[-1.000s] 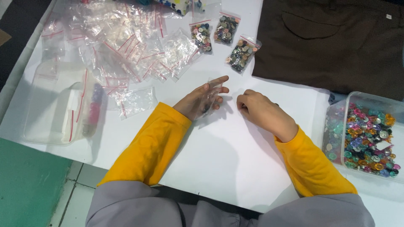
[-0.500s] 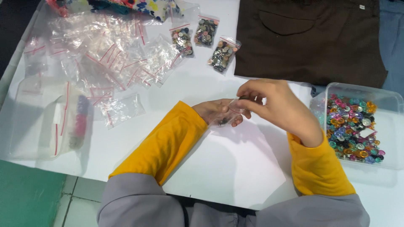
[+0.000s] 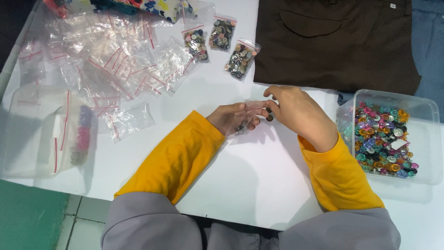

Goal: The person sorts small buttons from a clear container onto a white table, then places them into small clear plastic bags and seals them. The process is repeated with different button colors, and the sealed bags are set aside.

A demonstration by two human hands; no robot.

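My left hand (image 3: 232, 117) lies palm up over the white table (image 3: 259, 180), holding a small clear zip bag (image 3: 246, 121) with a few dark buttons in it. My right hand (image 3: 296, 113) is raised just to its right, fingertips pinching dark buttons (image 3: 269, 115) at the bag's mouth. Both arms wear yellow sleeves.
A clear tub of colourful buttons (image 3: 391, 136) stands at the right. Three filled button bags (image 3: 222, 44) lie at the top centre. A heap of empty clear zip bags (image 3: 106, 65) covers the upper left. A clear box (image 3: 41, 134) sits at the left edge. Brown cloth (image 3: 337, 41) lies top right.
My right hand has lifted off the table and come to the bag's mouth with buttons pinched. My left hand turned palm up with the bag. The view shifted.
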